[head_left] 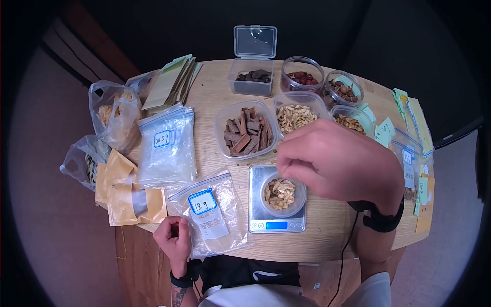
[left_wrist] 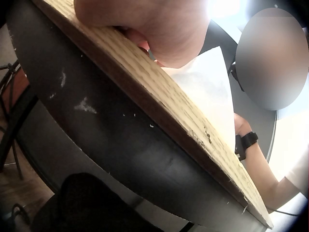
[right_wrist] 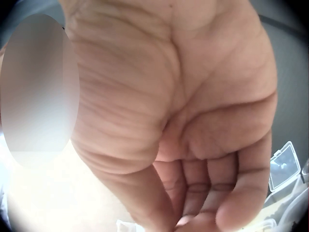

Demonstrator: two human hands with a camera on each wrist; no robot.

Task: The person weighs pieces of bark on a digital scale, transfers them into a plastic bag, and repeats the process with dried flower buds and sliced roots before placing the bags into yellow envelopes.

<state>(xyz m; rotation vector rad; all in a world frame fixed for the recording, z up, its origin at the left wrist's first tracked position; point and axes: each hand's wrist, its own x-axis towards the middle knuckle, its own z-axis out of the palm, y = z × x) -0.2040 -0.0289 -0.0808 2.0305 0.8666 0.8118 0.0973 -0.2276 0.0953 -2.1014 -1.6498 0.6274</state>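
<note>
My right hand (head_left: 332, 163) hovers over the right side of a small round plastic bowl (head_left: 302, 202) of pale dried slices (head_left: 280, 194). Its thumb and fingers bend together; I cannot tell whether a slice is between them. The bowl stands on a silver digital scale (head_left: 255, 215) with a lit blue display. In the right wrist view, the palm and the curled fingers (right_wrist: 217, 183) fill most of the picture. My left hand (head_left: 174, 239) rests loosely curled at the table's front edge, beside a clear zip bag (head_left: 232, 238) labelled 18 g.
Behind the scale are tubs of brown bark pieces (head_left: 245, 134) and pale slices (head_left: 295, 117), then a lidded box (head_left: 250, 87) and round jars (head_left: 302, 77). To the left lie stacked zip bags (head_left: 169, 158), paper pouches (head_left: 120, 194) and plastic bags (head_left: 115, 115). More labelled bags (head_left: 409, 169) lie right.
</note>
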